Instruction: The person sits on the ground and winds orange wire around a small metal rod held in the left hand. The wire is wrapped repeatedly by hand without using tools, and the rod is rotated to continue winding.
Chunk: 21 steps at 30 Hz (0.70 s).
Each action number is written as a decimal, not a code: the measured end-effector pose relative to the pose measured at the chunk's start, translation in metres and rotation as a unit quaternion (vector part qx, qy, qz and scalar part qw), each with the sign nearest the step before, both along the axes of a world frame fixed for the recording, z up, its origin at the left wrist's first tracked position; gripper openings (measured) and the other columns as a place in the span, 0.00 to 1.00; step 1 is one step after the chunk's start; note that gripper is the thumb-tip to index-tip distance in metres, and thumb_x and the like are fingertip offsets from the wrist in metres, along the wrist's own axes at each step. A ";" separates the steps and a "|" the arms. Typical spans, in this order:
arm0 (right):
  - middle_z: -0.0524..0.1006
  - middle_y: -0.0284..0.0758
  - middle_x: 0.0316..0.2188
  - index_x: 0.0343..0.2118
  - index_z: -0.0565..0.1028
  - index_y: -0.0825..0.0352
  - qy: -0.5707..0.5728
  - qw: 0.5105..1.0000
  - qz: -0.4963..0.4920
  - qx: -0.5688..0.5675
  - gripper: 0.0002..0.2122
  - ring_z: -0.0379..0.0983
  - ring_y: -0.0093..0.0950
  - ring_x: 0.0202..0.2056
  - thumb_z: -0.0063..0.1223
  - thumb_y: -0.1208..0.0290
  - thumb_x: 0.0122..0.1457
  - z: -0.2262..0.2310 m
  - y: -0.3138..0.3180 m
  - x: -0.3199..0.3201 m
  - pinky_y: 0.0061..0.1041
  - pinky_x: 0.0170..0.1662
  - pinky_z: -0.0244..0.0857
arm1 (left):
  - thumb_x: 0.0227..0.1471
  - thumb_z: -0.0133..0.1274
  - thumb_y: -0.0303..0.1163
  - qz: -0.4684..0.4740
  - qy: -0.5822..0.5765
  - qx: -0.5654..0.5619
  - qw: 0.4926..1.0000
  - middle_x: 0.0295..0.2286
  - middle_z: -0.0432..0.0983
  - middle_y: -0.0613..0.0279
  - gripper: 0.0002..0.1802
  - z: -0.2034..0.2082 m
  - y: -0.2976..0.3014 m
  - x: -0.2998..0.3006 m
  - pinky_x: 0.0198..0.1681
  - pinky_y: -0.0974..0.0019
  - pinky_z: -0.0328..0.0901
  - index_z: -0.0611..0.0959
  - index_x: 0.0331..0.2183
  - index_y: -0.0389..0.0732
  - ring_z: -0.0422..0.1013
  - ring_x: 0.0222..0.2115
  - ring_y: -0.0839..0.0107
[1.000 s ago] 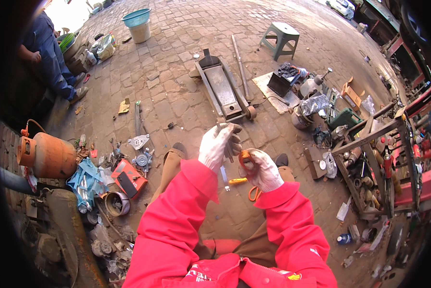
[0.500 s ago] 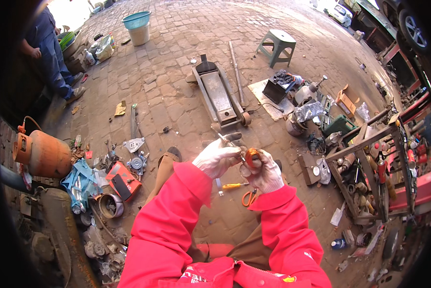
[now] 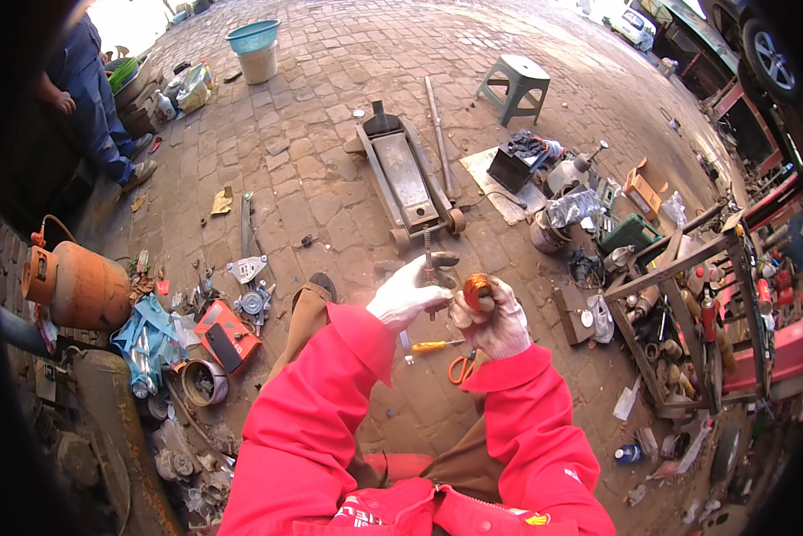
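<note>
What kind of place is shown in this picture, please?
It looks like an outdoor vehicle repair yard, most likely. A low trolley jack stands on the stone paving, a vehicle wheel shows at the upper right, and an orange gas cylinder is at the left.

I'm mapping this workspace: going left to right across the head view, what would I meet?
Orange gas cylinder → red box → dark shoe → gloved left hand → gloved right hand → rusty frame.
</note>
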State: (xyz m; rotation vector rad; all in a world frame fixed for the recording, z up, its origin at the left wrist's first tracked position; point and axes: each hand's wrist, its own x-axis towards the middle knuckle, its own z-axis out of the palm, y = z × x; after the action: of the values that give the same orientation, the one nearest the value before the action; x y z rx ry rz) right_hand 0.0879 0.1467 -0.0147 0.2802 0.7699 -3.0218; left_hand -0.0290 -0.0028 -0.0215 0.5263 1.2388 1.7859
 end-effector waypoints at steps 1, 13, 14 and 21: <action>0.57 0.27 0.16 0.16 0.61 0.57 -0.018 1.000 -0.008 0.009 0.20 0.54 0.24 0.22 0.51 0.54 0.60 0.001 0.000 0.000 0.25 0.30 0.50 | 0.51 0.57 0.27 0.010 0.079 -0.018 0.997 0.33 0.74 0.63 0.29 0.000 0.001 0.001 0.26 0.74 0.64 0.70 0.55 0.39 0.69 0.27 0.79; 0.59 0.26 0.12 0.17 0.68 0.57 -0.021 0.994 -0.083 -0.071 0.16 0.55 0.22 0.19 0.54 0.57 0.59 0.018 -0.007 0.004 0.26 0.29 0.54 | 0.51 0.61 0.36 0.044 0.119 -0.048 0.991 0.29 0.77 0.68 0.24 0.009 0.006 0.009 0.24 0.77 0.62 0.77 0.49 0.41 0.67 0.23 0.84; 0.59 0.27 0.12 0.18 0.69 0.58 -0.023 0.994 -0.085 -0.068 0.16 0.56 0.23 0.19 0.54 0.56 0.59 0.018 -0.006 0.004 0.26 0.29 0.54 | 0.51 0.61 0.36 0.044 0.120 -0.049 0.991 0.29 0.77 0.69 0.24 0.009 0.006 0.009 0.24 0.77 0.62 0.77 0.49 0.41 0.67 0.23 0.84; 0.60 0.27 0.14 0.24 0.72 0.59 -0.064 0.989 -0.126 -0.053 0.14 0.56 0.25 0.21 0.52 0.56 0.60 0.023 -0.007 0.000 0.28 0.32 0.56 | 0.54 0.58 0.38 0.014 0.063 -0.038 0.997 0.25 0.74 0.68 0.23 0.011 0.007 0.015 0.21 0.78 0.60 0.76 0.49 0.39 0.66 0.20 0.84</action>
State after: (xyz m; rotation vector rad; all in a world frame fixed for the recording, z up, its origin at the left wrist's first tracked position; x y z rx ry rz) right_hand 0.0884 0.1394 0.0080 0.6043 0.6036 -3.2215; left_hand -0.0138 0.0043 -0.0101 0.5888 1.4008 1.7437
